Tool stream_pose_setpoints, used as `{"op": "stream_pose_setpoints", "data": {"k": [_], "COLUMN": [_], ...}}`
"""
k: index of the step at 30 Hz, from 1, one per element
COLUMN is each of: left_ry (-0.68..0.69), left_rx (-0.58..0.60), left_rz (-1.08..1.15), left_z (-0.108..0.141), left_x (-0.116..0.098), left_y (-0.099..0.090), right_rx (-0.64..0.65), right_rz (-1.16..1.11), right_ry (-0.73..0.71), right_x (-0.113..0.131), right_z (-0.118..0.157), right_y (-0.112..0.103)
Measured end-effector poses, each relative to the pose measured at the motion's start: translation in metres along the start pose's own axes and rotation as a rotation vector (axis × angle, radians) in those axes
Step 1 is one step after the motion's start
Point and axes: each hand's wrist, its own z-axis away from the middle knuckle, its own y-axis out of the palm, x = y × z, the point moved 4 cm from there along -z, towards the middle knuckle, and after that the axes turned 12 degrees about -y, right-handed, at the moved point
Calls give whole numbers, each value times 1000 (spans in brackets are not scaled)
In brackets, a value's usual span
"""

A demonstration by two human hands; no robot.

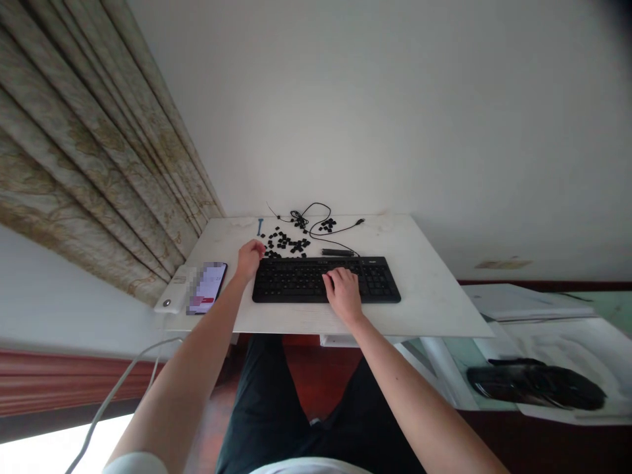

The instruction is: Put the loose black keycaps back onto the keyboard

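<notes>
A long black plastic keyboard [291, 293] lies flat near the front edge of a white rectangular desk [434, 289], squarely before the person, probably so both hands reach it easily. Directions here run from its centre, twelve o'clock toward the wall.

The bare left hand [250, 258] is at ten o'clock, by the keyboard's far corner. Its fingers are curled in; whether they pinch anything, I cannot tell. That spot puts it just beside the scattered small black square pieces [281, 242], apparently keycaps, at eleven o'clock, perhaps spread out for easy picking.

The bare right hand [345, 289] rests over the keys at four o'clock, fingers bent downward, thumb slightly apart; any grip beneath is hidden. Its placement may steady the keyboard.

A thin black cable [320, 238] loops loosely around twelve, seemingly pushed back to leave working room. A slim blue tool [259, 228] lies toward ten, and a dark-framed phone [207, 286] with a lit screen at nine, both beyond the keyboard's footprint.
</notes>
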Motion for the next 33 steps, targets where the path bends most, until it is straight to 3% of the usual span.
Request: {"op": "stream_pose_setpoints", "data": {"k": [10, 16, 20, 33], "left_ry": [-37, -15, 2, 72], "left_rx": [3, 136, 191, 180], "left_rz": [-435, -587, -626, -534], "left_z": [-39, -51, -51, -35], "left_x": [-10, -13, -11, -7], "left_y": [12, 16, 19, 20], "right_rx": [57, 58, 62, 62], "right_rz": [-27, -17, -12, -42], "right_ry": [-1, -1, 2, 8], "right_x": [0, -1, -1, 0], "right_z": [-1, -2, -2, -2], "right_y": [1, 2, 1, 0]}}
